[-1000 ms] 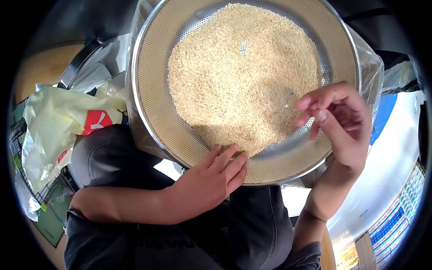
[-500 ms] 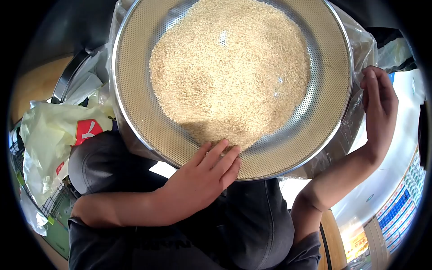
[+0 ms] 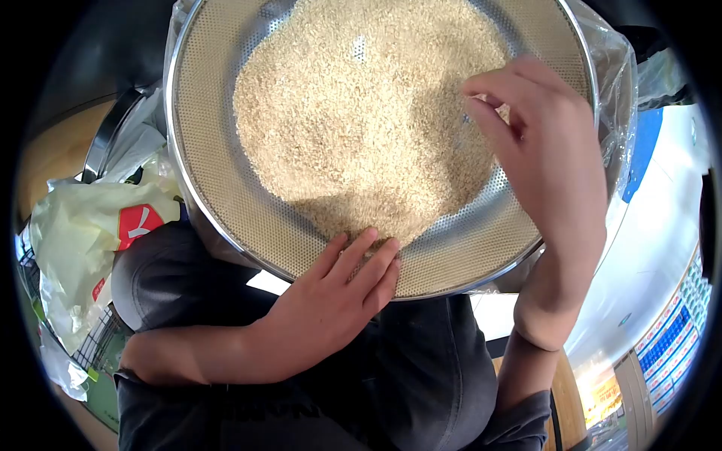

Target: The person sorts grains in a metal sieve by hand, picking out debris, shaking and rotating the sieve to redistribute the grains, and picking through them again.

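A wide round metal sieve (image 3: 199,161) with a perforated bottom and bright rim holds a broad heap of small pale tan grains (image 3: 331,120); they look like rice or a similar grain. My left hand (image 3: 338,289) lies over the near rim, its fingers stretched and slightly apart, with the fingertips touching the near edge of the heap. Above the right side of the grains is my right hand (image 3: 545,124), thumb and forefinger brought together in a pinch. Anything between those fingertips is too small to make out. Several bare spots of the perforated bottom show through the heap.
Clear plastic (image 3: 617,90) sticks out from under the sieve on the right. A pale yellow plastic bag (image 3: 75,233) with a red mark hangs at the left, over a wire basket (image 3: 94,334). My knees (image 3: 429,361) are below the sieve. Blue-and-white packages (image 3: 665,353) stand far right.
My right hand has come from outside the sieve's right rim to over the grains, still pinched. My left hand stays at the near edge. The sieve has shifted slightly left in view.
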The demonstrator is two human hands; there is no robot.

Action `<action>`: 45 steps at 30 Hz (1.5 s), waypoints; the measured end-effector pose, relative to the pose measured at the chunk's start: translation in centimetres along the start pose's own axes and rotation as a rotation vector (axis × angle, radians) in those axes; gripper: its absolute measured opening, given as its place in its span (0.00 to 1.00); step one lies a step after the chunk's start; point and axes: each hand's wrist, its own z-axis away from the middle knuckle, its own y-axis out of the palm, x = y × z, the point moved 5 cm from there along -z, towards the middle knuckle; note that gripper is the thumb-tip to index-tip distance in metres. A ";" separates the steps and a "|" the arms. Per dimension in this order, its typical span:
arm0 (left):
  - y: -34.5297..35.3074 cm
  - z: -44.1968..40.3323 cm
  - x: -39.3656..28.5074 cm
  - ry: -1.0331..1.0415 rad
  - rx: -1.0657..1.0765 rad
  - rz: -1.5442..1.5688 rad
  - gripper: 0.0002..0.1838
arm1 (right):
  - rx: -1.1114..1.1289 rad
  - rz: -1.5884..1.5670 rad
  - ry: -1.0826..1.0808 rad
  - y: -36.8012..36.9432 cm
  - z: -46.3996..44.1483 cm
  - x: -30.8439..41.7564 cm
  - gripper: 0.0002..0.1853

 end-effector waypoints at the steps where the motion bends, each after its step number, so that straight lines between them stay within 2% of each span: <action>1: 0.0 0.0 0.0 0.000 0.004 -0.009 0.27 | 0.005 -0.003 0.007 0.7 -0.2 0.1 0.06; 4: 0.0 0.0 0.0 -0.008 -0.001 -0.010 0.26 | 0.046 0.215 -0.010 2.5 -0.7 0.1 0.05; 8: 0.3 0.0 0.1 -0.011 -0.009 -0.017 0.26 | 0.055 0.178 0.017 3.3 -1.3 -1.1 0.05; 10: 0.4 0.0 0.0 -0.025 -0.013 -0.013 0.26 | 0.123 0.038 0.095 3.1 -1.8 -0.9 0.06; 14: 0.5 0.0 0.0 -0.034 -0.020 -0.016 0.26 | 0.129 0.027 0.117 3.4 -1.8 -1.1 0.06; 16: 0.4 0.0 0.1 -0.029 -0.014 -0.020 0.25 | 0.145 0.053 0.048 3.7 -1.9 -1.3 0.06; 22: 0.5 -0.2 0.1 -0.026 -0.014 -0.033 0.25 | 0.125 0.069 0.024 4.1 -1.9 -1.7 0.05; 45: 0.5 -0.3 0.0 -0.023 -0.010 -0.039 0.25 | 0.145 0.125 0.011 4.6 -1.9 -1.0 0.04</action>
